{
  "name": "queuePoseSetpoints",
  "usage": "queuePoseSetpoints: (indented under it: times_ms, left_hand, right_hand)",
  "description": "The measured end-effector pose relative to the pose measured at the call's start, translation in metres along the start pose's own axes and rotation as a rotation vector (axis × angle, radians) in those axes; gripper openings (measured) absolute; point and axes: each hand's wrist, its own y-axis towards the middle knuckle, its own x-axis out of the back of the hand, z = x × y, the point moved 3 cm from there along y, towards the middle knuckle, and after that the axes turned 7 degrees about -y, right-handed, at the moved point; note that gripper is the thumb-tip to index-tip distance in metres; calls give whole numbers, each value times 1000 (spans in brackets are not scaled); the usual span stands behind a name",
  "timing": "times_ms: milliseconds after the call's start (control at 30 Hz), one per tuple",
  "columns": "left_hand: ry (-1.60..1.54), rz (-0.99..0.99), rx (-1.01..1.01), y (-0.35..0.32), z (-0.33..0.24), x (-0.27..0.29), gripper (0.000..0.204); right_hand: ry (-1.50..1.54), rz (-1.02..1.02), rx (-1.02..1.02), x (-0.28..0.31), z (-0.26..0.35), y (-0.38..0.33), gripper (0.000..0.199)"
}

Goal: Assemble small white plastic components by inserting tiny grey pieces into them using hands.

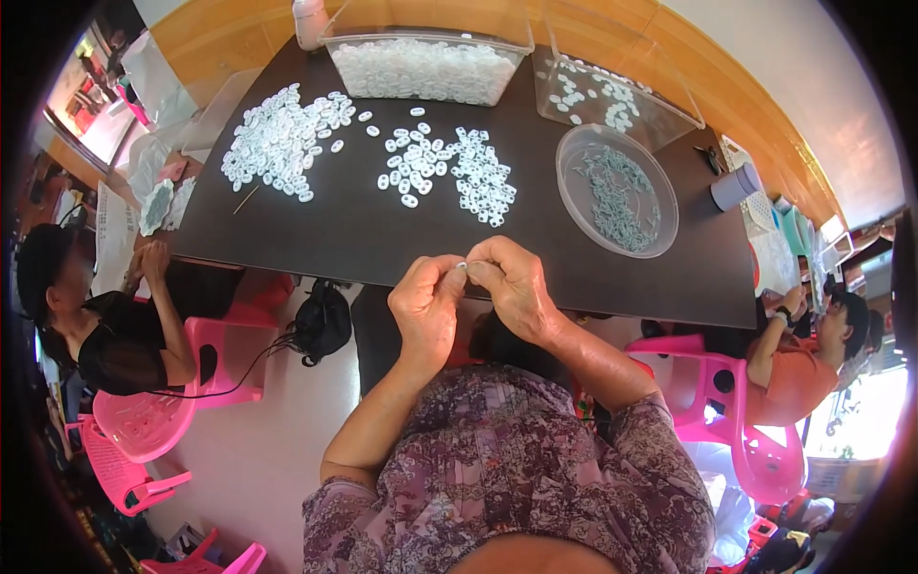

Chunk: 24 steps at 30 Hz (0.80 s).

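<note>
At the far left a seated person in black point(105, 335) bends over a pink plastic chair point(206, 364), hands by the edge of the dark rectangular table point(382, 239). On the table's left part lies a broad heap of small white plastic rings point(277, 139), and a thin wooden stick point(246, 199) rests just beside it. Further right sit two smaller scatters of the same rings point(454, 167), below a clear rectangular tub filled with white rings point(421, 67). At the table's near edge, the left hand point(426, 306) and right hand point(512, 282) meet fingertip to fingertip, both pinching one small white ring piece point(463, 264) between them. To the right stands a round clear plastic bowl of grey-green curved pieces point(617, 191), with a second clear tub point(612, 91) behind it. A person in orange point(798, 368) sits at far right.
</note>
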Motion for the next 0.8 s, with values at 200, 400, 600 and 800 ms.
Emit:
queuePoseSetpoints:
  times_ms: [200,400,600,800]
  left_hand:
    - [-344,-142,221,10,9,17,8]
    - [-340,-251,179,17,4,40,10]
    - [-329,-287,168,17,2,52,10]
    - [-345,-292,172,19,0,57,11]
  right_hand:
    - [-59,30,22,-1,16,26,10]
    - [-425,-125,338,-28,-4,70,14]
    - [-764,-138,573,-64,-15,93,9]
    - [-763,-111,623,-64,-12,88,4]
